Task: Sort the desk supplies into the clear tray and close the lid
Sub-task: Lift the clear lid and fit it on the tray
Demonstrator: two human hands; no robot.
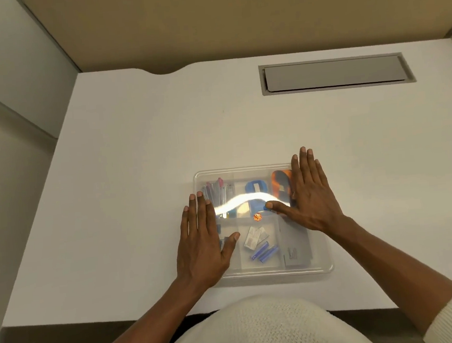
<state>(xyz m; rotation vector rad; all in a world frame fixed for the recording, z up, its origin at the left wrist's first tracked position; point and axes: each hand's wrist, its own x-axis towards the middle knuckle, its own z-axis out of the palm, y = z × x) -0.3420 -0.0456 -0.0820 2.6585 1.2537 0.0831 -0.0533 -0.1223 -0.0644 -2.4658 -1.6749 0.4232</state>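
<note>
The clear tray (pixel 326 266) lies on the white desk near its front edge, with a clear lid (pixel 242 171) over it that shows a bright glare streak. Through the lid I see pens (pixel 217 191), a blue tape dispenser (pixel 256 189), an orange object (pixel 280 183), small blue tubes (pixel 263 253), folded packets (pixel 254 237) and a grey box (pixel 295 255). My left hand (pixel 202 241) lies flat on the lid's left side, fingers spread. My right hand (pixel 307 194) lies flat on the lid's far right part, thumb pointing to the middle.
A grey rectangular cover plate (pixel 335 73) is set into the white desk (pixel 135 152) at the back right. A tan partition wall (pixel 233 14) stands behind the desk. The desk's front edge runs just below the tray.
</note>
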